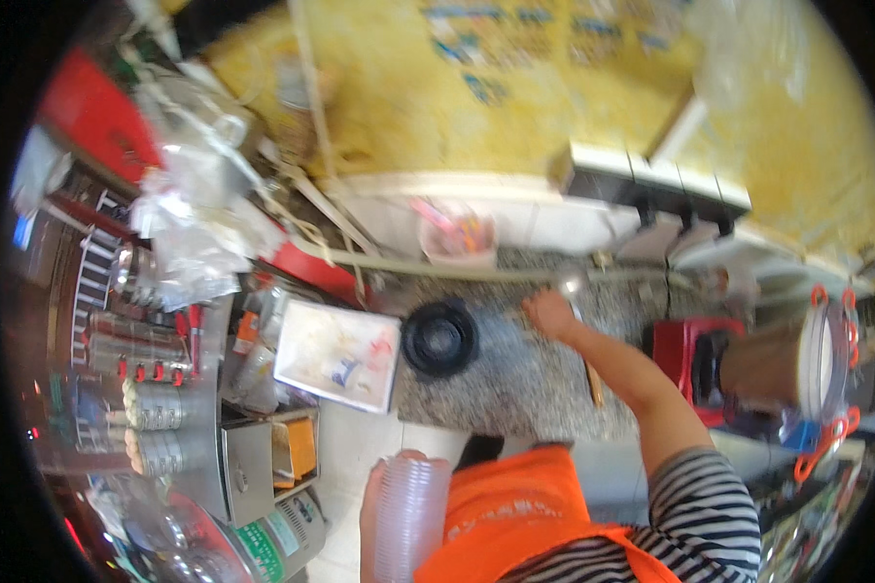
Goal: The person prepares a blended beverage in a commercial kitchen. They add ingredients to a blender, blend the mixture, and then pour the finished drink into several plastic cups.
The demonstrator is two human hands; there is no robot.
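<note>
My left hand [370, 503] holds a stack of nested clear plastic cups [412, 514] low in the picture, beside the orange apron; most of that hand is hidden behind the stack. My right arm reaches out over the speckled stone counter [503, 393]. At its end, my right hand [550, 315] is bent in towards the counter top, fingers blurred, so whether it grips anything is unclear. Right by it is a shiny metal utensil head [573, 282]. A wooden handle [594, 385] lies partly under my forearm. Left of that hand sits a round black dish or lid [440, 339].
A white foam box [339, 357] with stains stands beside the counter. Against the wall is a pink tub [458, 237] of utensils. On the right, a red-based appliance [689, 364] carries a large container [765, 364]. A steel cabinet [246, 474] is at left.
</note>
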